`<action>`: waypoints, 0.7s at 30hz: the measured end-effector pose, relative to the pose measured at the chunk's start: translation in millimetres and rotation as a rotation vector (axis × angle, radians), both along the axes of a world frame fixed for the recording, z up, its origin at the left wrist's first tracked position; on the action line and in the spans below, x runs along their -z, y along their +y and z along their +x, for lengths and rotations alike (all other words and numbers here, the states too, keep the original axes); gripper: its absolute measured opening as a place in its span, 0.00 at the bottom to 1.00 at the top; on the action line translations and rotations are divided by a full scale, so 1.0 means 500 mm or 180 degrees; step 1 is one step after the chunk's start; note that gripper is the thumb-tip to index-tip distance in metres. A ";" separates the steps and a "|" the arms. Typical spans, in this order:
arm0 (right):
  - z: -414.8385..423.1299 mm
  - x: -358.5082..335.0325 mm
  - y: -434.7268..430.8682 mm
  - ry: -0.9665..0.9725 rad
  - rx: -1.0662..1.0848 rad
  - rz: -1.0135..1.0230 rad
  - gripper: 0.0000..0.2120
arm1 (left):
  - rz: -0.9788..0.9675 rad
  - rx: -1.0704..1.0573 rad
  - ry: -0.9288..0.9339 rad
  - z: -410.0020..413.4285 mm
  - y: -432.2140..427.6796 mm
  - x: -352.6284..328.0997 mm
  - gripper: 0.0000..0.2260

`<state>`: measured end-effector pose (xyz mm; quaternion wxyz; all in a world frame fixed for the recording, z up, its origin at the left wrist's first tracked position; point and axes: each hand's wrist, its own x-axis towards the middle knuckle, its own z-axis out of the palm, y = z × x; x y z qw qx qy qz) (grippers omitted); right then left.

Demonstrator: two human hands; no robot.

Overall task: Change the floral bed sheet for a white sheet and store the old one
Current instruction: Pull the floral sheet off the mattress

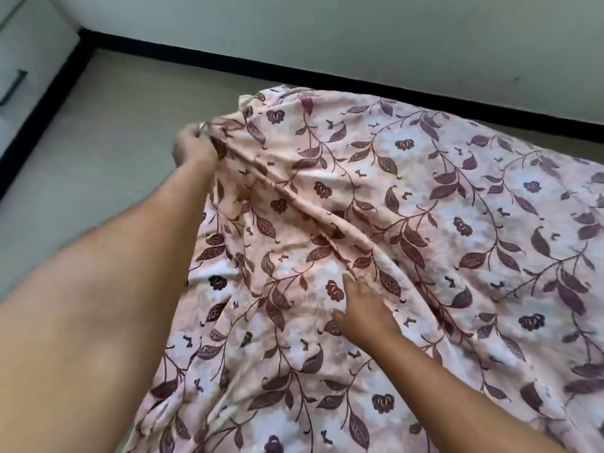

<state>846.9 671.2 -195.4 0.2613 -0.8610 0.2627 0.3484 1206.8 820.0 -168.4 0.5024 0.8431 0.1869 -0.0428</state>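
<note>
Pink floral sheet [408,207]: left hand [192,148] pinches edge; right hand [362,318] fingers [352,284] straight, touching.

The floral bed sheet [425,207] is pale pink, mottled with bluish-white patches and printed all over with trailing maroon vines, dark purple leaves and small plum flowers. It lies spread wide and loosely rumpled, running out of sight at the right and near edges. Its far left corner is bunched up and lifted, gripped in the left hand [192,148]. From that bunch a raised ridge of folds runs diagonally down to the middle, where the right hand [362,312] rests on the cloth with its fingers stretched out.
</note>
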 end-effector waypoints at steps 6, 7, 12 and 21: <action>0.036 0.021 0.048 -0.0215 -0.0314 -0.0004 0.42 | -0.0310 0.0521 -0.0149 0.069 0.017 -0.082 0.27; 0.042 0.023 0.057 -0.0177 -0.0356 0.0017 0.42 | -0.0294 0.0762 -0.0071 0.042 0.016 -0.086 0.30; 0.048 0.051 0.088 0.0120 -0.0673 0.0072 0.47 | 0.1169 0.1047 0.0574 -0.155 0.096 0.017 0.29; 0.073 0.098 0.079 0.0450 -0.1166 0.0015 0.55 | 0.1930 0.0233 0.1705 -0.529 0.289 0.120 0.24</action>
